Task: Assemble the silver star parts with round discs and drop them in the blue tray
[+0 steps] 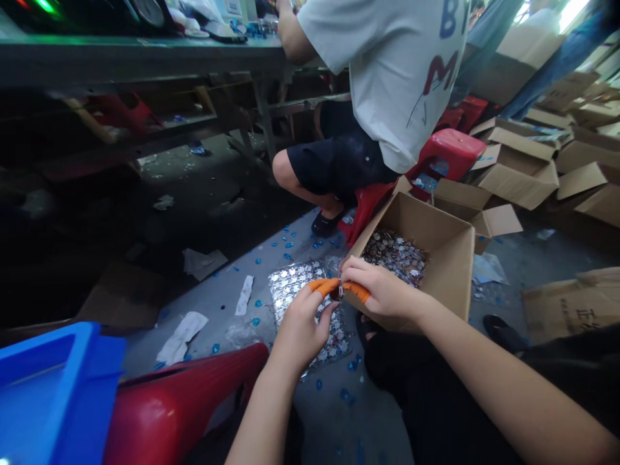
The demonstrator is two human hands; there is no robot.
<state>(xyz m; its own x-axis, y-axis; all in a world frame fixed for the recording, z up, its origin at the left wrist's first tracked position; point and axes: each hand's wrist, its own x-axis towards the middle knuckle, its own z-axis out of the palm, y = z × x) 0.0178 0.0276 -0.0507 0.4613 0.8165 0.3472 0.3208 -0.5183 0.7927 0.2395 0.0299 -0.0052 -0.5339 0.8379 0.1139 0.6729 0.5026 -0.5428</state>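
My left hand [301, 325] and my right hand [380, 290] meet in front of me, with orange finger cots on some fingers. Between their fingertips I pinch a small round dark-and-metal part [336, 292], too small to identify. Just beyond my right hand stands an open cardboard box [448, 271], filled with many small silver pieces [394, 257]. Under and beyond my left hand, a flat sheet [290, 281] on the floor holds more of these silver pieces. Small blue pieces [290, 237] lie scattered on the grey floor around it.
A person in a pale T-shirt [387, 64] crouches on a red stool [448, 155] just beyond the box. A blue plastic crate [53, 394] and a red stool [174, 413] sit at my lower left. Opened cartons [516, 174] are piled at right, beside a dark workbench [135, 58].
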